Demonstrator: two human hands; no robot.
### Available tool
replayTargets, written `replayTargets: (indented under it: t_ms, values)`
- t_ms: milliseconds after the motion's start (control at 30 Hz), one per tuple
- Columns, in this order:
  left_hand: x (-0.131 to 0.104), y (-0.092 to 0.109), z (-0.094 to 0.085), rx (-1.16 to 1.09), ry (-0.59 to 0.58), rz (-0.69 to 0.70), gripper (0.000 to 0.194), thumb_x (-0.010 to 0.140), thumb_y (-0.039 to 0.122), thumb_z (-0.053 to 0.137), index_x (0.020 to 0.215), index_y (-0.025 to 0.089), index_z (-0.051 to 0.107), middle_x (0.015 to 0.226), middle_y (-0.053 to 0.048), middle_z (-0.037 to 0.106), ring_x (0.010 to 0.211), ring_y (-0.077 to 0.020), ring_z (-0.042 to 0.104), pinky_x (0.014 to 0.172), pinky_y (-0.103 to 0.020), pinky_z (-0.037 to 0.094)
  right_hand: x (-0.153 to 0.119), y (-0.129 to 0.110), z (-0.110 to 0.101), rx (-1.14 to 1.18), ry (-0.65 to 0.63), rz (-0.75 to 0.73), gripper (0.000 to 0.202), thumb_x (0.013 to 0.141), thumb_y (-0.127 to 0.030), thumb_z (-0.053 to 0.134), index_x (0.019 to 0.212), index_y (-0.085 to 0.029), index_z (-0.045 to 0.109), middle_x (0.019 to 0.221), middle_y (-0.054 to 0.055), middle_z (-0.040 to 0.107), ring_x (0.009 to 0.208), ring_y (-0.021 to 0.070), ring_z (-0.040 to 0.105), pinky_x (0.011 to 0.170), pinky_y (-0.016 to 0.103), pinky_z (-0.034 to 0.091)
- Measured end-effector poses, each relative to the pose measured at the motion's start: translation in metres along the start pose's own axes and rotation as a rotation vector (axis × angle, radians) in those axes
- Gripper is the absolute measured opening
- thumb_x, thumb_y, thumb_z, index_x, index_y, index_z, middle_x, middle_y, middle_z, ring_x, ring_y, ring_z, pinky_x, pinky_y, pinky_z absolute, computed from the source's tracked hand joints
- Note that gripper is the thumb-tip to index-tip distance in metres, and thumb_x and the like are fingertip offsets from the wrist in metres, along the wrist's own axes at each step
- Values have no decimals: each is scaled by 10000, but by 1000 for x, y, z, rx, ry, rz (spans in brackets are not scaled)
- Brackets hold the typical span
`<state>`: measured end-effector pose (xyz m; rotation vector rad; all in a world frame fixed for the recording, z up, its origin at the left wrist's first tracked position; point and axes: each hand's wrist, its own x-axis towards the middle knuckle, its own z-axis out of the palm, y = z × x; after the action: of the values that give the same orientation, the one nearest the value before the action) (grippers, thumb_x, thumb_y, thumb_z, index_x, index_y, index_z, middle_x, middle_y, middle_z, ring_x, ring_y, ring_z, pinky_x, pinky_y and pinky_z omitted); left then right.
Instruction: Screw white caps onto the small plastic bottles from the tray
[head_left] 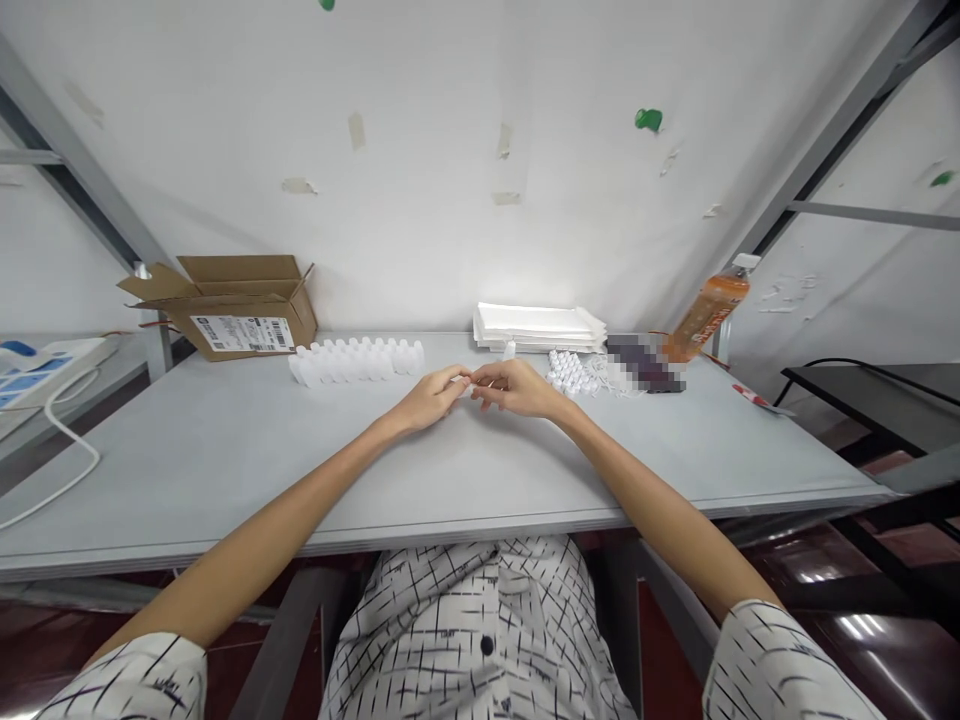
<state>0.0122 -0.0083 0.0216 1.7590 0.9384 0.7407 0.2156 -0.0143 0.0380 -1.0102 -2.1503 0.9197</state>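
Observation:
My left hand (433,398) and my right hand (519,388) meet over the middle of the grey table (450,470). Between their fingertips is a small whitish piece (465,389), mostly hidden, which both hands pinch. Just behind my right hand a white bottle (510,350) stands upright. Rows of white bottles (356,362) stand to the left, beyond my left hand. A cluster of small white caps (570,372) lies to the right of my right hand.
An open cardboard box (244,315) sits at the back left. Stacked white sheets (538,327) lie by the wall. At the right are a blurred dark object (649,365), a leaning orange drink bottle (709,312) and a red-and-white item (757,399).

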Motion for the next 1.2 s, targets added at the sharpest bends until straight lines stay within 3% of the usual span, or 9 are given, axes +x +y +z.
replayTargets:
  t_ms: [167, 300, 533, 833, 1200]
  values:
    - [15, 0, 7, 115, 9, -13, 361, 978, 478, 413, 1087, 191, 604, 621, 45, 433, 542, -113, 370, 513, -214, 308, 5, 16, -8, 60, 52, 15, 184, 877, -249, 577, 963, -151, 707, 838, 37, 719, 652, 133, 692, 608, 232, 507]
    - [35, 1, 16, 225, 96, -44, 358, 990, 477, 357, 963, 204, 587, 678, 18, 496, 629, -144, 464, 585, -230, 367, 7, 31, -14, 16, 121, 0, 183, 882, -235, 565, 960, -160, 712, 811, 22, 716, 666, 124, 665, 641, 229, 481]
    - [56, -6, 26, 487, 183, -110, 351, 999, 417, 276, 908, 240, 565, 871, -28, 689, 864, -222, 640, 772, -301, 434, 0, 45, -4, -71, 239, 43, 199, 872, -227, 537, 973, -173, 699, 831, 41, 711, 691, 149, 606, 651, 252, 452]
    - [53, -7, 26, 566, 163, -139, 364, 998, 387, 248, 991, 259, 588, 872, -14, 742, 810, -215, 705, 733, -290, 461, -4, 48, 6, 31, 255, 140, 188, 869, -254, 524, 991, -231, 665, 808, 16, 713, 643, 154, 594, 642, 282, 454]
    - [47, -6, 24, 620, 145, -129, 387, 981, 412, 246, 989, 252, 597, 815, -22, 734, 734, -210, 697, 669, -277, 441, -4, 47, 9, -38, 252, 100, 206, 880, -263, 506, 1020, -230, 653, 861, 41, 725, 675, 170, 628, 658, 293, 458]
